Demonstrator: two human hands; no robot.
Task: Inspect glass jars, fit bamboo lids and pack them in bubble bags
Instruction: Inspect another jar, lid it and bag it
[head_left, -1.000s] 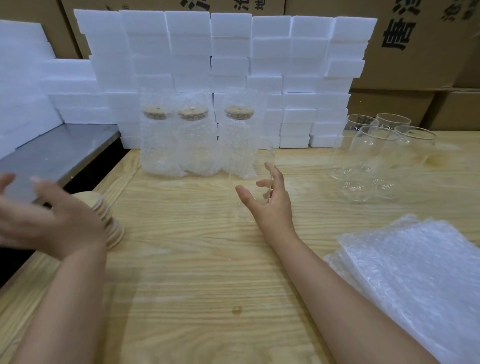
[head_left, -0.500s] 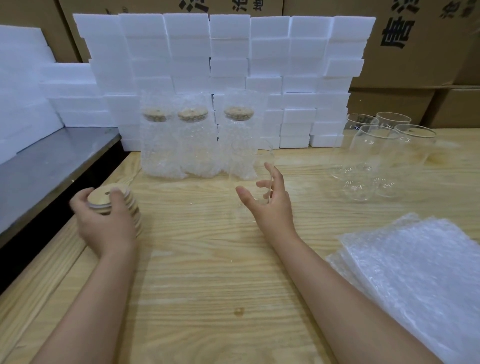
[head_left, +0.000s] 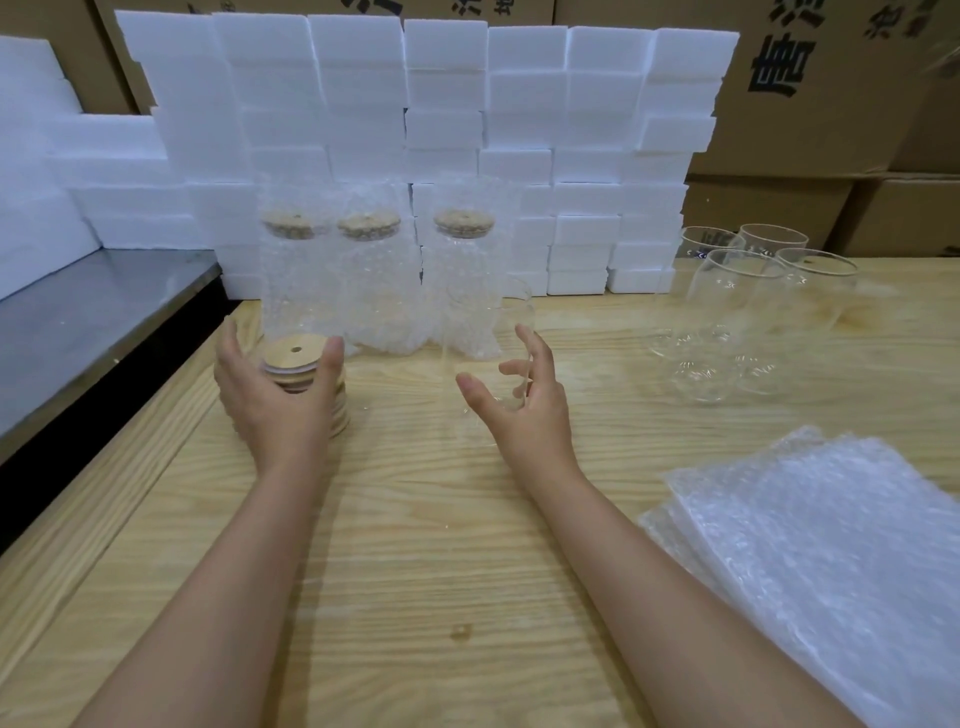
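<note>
The left hand (head_left: 275, 410) is curled round the top bamboo lid (head_left: 293, 353) of the lid stack (head_left: 337, 410) left of the glass jar (head_left: 488, 332). That jar is cupped upright by the right hand (head_left: 524, 415), apparently steadied for capping.

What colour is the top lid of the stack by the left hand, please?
The round bamboo lid is pale tan, shown best in the head view.

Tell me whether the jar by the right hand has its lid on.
No, the jar stands open-topped, while the left hand grips a lid at the stack.
</note>
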